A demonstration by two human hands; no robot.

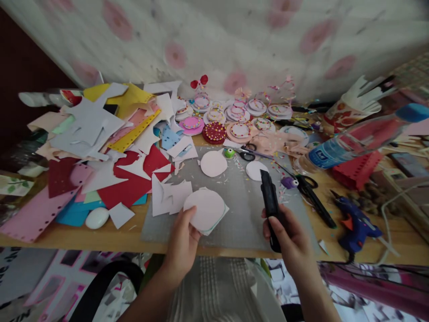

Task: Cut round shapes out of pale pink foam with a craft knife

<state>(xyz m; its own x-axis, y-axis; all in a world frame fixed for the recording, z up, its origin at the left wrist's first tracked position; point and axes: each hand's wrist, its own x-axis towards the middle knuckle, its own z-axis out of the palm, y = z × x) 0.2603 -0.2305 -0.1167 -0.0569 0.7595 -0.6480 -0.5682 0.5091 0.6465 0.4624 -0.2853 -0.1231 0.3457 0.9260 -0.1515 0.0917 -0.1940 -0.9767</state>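
My left hand (183, 241) grips a white paper circle (205, 210) between thumb and fingers. Under the circle, angular paper corners stick out at the lower right. In my right hand (290, 235) is a black stapler (270, 201), held upright over the grey cutting mat (241, 214), apart from the paper. A second white circle (213, 163) lies on the mat behind the left hand, and a smaller white disc (257, 170) lies just beyond the stapler. Cut white scraps (170, 197) sit left of the held paper.
Coloured paper offcuts (127, 179) heap up on the left. Small beaded paper hats (214, 133) stand along the back. Scissors (247, 153), a water bottle (355, 138), black-handled scissors (307, 181) and a blue glue gun (357, 223) occupy the right side.
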